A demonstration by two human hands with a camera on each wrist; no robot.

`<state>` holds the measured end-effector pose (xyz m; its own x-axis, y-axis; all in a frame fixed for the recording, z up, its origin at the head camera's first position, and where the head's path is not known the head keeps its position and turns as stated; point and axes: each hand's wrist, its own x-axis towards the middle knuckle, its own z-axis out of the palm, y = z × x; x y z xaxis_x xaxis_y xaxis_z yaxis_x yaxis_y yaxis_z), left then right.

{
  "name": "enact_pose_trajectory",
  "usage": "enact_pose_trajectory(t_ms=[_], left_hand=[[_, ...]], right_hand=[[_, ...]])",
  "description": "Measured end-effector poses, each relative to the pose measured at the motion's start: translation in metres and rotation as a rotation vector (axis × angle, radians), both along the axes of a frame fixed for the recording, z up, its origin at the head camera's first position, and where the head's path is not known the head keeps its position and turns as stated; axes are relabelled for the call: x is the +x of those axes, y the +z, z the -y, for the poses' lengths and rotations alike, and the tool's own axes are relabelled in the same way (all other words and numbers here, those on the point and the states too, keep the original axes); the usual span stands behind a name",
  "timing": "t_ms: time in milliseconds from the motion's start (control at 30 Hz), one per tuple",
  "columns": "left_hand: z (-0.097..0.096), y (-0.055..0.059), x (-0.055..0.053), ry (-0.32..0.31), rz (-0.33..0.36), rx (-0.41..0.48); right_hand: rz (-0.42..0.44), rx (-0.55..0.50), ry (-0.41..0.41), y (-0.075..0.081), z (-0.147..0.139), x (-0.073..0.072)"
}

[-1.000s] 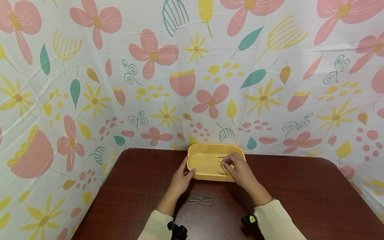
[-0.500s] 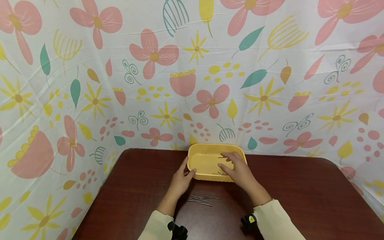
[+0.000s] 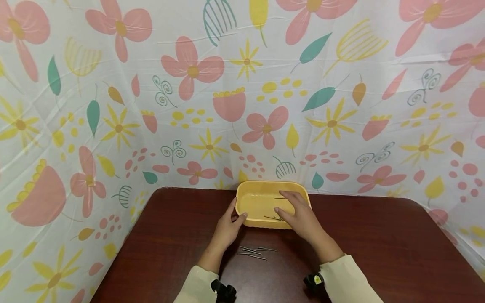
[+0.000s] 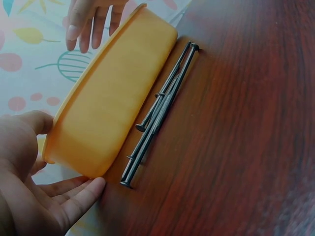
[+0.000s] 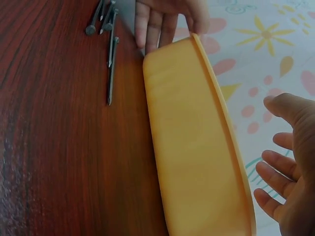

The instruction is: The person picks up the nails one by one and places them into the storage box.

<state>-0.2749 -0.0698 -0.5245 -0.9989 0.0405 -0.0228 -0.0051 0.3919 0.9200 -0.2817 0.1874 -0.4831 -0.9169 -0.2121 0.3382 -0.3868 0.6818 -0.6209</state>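
A shallow yellow plastic tray [image 3: 261, 224] stands at the back of the table. My left hand [image 3: 226, 227] grips its left end, thumb on the rim and fingers along the end wall. Over the tray's right half hovers my right hand [image 3: 305, 216], thumb and fingers spread apart, with nothing between them. Inside the tray lie thin nails [image 3: 273, 218] near the front wall, and another nail [image 3: 279, 198] by the right fingertips; some may be hidden under the hand. On the table in front, several steel nails [image 4: 160, 115] lie in a loose heap.
The dark red wooden table [image 3: 182, 210] ends behind the tray at a white cloth [image 3: 242, 139] with flower prints. A black wrist camera [image 3: 313, 279] sits at the right sleeve, another wrist camera [image 3: 223, 290] at the left.
The right thumb and fingers, pinching a nail over the tray one second ago, have spread and let it go. The left hand, the tray and the heap of nails have stayed put.
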Motion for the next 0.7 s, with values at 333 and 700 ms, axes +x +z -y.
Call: enact_pose_trajectory(t_ms=[333,700], left_hand=[[-0.0006,0.0006,0.0007,0.001,0.002,0.007],[-0.0008,0.0009,0.0009,0.003,-0.004,0.01]], right_hand=[[-0.026,-0.022,-0.002,0.0039,0.0008,0.006],[-0.032,-0.044,-0.022,0.0025,-0.003,0.009]])
